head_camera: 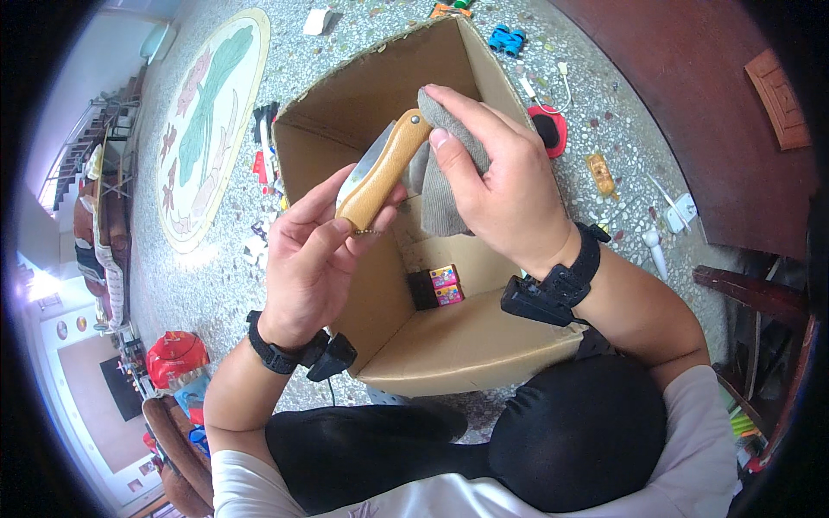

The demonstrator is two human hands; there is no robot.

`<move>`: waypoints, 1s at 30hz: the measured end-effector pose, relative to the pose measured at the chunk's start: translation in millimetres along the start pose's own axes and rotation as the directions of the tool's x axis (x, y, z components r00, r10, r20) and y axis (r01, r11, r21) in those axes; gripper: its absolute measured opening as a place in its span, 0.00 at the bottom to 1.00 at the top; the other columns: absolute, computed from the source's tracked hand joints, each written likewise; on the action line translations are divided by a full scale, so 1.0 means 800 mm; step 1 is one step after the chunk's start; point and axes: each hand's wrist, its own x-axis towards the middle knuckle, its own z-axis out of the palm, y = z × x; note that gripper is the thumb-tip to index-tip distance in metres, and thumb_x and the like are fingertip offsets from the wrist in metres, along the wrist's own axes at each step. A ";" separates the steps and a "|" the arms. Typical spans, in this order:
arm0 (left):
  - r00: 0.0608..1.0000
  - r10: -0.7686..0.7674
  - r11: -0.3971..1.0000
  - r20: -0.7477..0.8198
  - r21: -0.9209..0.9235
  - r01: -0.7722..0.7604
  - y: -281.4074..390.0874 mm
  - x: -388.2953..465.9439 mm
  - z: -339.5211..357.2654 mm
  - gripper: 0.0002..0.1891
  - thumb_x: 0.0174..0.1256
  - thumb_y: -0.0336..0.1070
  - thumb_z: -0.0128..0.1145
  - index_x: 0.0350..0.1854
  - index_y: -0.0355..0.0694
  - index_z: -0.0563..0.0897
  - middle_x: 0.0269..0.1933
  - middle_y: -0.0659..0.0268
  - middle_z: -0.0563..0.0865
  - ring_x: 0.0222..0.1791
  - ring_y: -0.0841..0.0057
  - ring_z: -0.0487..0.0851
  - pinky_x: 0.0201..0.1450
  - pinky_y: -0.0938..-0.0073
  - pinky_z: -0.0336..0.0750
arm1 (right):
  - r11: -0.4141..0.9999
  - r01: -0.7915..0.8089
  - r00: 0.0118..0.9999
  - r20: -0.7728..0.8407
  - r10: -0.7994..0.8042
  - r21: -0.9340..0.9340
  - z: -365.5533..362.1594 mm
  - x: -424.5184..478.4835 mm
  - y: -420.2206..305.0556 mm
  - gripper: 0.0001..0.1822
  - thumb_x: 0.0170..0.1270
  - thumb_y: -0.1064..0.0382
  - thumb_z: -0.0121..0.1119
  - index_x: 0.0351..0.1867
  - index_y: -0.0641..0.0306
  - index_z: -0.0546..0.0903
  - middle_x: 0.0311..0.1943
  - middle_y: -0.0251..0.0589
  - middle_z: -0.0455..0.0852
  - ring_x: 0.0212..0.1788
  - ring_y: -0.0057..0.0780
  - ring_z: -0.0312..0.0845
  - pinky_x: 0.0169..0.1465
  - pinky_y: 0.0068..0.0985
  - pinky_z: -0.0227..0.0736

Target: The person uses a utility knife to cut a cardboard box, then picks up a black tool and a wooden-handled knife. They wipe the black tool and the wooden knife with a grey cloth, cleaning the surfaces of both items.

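My left hand (317, 256) grips a folding knife (385, 169) by its lower end. The knife has a tan handle, a steel pivot at the top and a short bead chain at the bottom. Its blade is folded against the handle, with part of the steel showing along the left side. In my right hand (502, 171) is a grey ribbed cloth (447, 194), pinched beside the pivot end of the knife. Both hands are above an open cardboard box (453, 353). Small pink-and-yellow packets (445, 285) lie at the bottom of the box, against a dark item (423, 289).
Right of the box on the terrazzo floor lie blue toy binoculars (507, 41), a white cable (562, 90), a red-and-black round item (548, 131), a yellow packet (601, 175) and a white handheld item (655, 254). A brown wooden panel (699, 97) bounds the right side. Red bags (176, 359) are at left.
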 end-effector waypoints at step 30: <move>0.991 -0.134 0.983 -0.027 0.122 0.136 0.006 -0.003 0.013 0.45 0.56 0.30 0.77 0.76 0.28 0.67 0.64 0.59 0.83 0.53 0.79 0.82 0.57 0.77 0.77 | 0.993 0.048 0.998 0.024 -0.051 0.103 -0.003 0.000 -0.003 0.19 0.70 0.70 0.60 0.61 0.68 0.82 0.43 0.52 0.86 0.42 0.49 0.86 0.47 0.35 0.81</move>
